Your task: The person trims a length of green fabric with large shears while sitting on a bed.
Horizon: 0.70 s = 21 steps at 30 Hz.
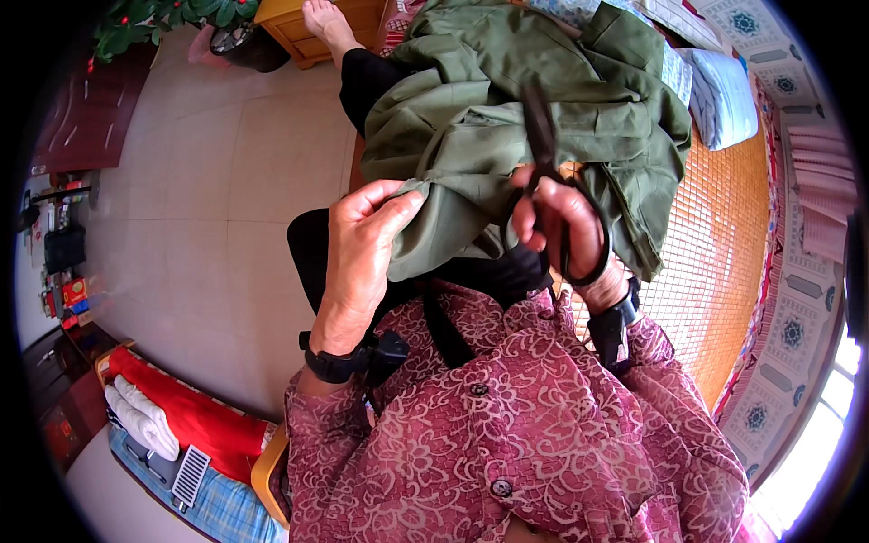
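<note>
A dark green garment (543, 81) lies bunched over my lap and the woven mat. My left hand (358, 249) pinches a fold at its near left edge between thumb and fingers. My right hand (575, 222) grips a pair of black-handled scissors (541, 131), with fingers through the handle loops. The blades point away from me over the green cloth and look close together, slightly blurred. Some of the cloth behind the right hand is hidden. Dark straps with small devices circle both my wrists.
To the right, a tan woven mat (715, 244) bears a folded light blue cloth (724, 98). Beyond my bare foot, a wooden cabinet (294, 27) stands beside a potted plant (249, 45). Tiled floor (190, 244) spreads left. A bench with red cloth (190, 412) sits lower left.
</note>
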Each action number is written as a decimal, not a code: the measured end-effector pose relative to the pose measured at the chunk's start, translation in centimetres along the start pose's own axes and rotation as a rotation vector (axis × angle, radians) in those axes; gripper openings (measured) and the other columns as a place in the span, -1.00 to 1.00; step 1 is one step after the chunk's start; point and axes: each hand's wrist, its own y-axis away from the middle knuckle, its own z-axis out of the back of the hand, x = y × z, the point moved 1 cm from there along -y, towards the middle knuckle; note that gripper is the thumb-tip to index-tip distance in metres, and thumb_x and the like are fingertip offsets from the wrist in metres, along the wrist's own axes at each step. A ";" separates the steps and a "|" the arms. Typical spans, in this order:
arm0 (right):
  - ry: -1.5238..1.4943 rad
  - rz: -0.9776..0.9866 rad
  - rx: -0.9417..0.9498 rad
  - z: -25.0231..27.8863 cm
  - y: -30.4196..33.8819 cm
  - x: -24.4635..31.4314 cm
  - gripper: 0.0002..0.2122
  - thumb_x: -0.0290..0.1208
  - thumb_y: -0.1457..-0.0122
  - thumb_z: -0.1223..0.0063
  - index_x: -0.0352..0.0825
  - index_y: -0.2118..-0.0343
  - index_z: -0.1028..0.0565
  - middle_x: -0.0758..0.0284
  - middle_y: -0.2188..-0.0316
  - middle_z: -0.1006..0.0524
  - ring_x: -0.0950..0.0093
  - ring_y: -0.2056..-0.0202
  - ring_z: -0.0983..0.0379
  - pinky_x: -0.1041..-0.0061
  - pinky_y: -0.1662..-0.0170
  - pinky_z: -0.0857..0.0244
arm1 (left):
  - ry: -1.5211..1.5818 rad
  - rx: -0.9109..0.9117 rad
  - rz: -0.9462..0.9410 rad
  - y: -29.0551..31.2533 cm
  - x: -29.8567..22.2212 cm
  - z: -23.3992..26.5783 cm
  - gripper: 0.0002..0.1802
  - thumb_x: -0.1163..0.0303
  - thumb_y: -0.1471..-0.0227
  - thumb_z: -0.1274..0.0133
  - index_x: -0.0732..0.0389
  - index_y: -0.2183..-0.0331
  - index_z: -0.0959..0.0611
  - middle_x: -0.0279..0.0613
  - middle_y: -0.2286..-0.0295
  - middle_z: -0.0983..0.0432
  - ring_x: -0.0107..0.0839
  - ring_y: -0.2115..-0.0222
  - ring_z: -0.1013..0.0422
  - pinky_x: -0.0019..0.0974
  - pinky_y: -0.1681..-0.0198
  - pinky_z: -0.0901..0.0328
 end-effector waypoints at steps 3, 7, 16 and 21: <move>0.141 0.193 -0.172 1.3 -0.9 1.0 -0.62 -0.19 -0.14 0.07 -0.37 0.09 -0.30 0.35 0.56 -0.41 0.63 0.53 -0.25 0.69 0.45 -0.10 | -0.043 0.013 0.040 0.1 0.2 0.6 -0.83 0.48 0.02 -0.07 0.37 0.34 -0.60 -0.34 0.47 -0.52 -0.66 0.46 -0.38 -0.57 0.34 -0.25; 0.300 0.296 -0.218 0.8 -1.4 1.2 -0.56 -0.55 0.03 -0.15 -0.32 0.05 -0.30 0.36 0.37 -0.48 0.58 0.32 -0.39 0.62 0.25 -0.27 | -0.051 -0.017 0.023 0.1 0.1 0.3 -0.79 0.46 0.03 -0.09 0.39 0.31 -0.60 -0.42 0.51 -0.47 -0.75 0.50 -0.29 -0.63 0.43 -0.18; 0.915 0.381 -0.320 1.9 -3.4 -0.8 -0.59 -0.54 0.13 -0.18 -0.30 0.14 -0.39 0.28 0.48 -0.51 0.51 0.44 -0.45 0.54 0.32 -0.34 | -0.162 -0.020 -0.011 0.3 0.0 0.4 -0.78 0.50 0.04 -0.09 0.41 0.30 -0.58 -0.31 0.45 -0.52 -0.64 0.42 -0.38 -0.56 0.30 -0.25; 0.798 0.426 -0.418 2.8 -3.5 0.5 -0.59 -0.52 0.10 -0.17 -0.34 0.12 -0.38 0.29 0.45 -0.55 0.53 0.41 -0.49 0.54 0.30 -0.35 | -0.113 -0.063 -0.023 0.4 0.0 0.1 -0.76 0.51 0.04 -0.07 0.43 0.27 -0.57 -0.29 0.44 -0.52 -0.62 0.41 -0.38 -0.55 0.27 -0.24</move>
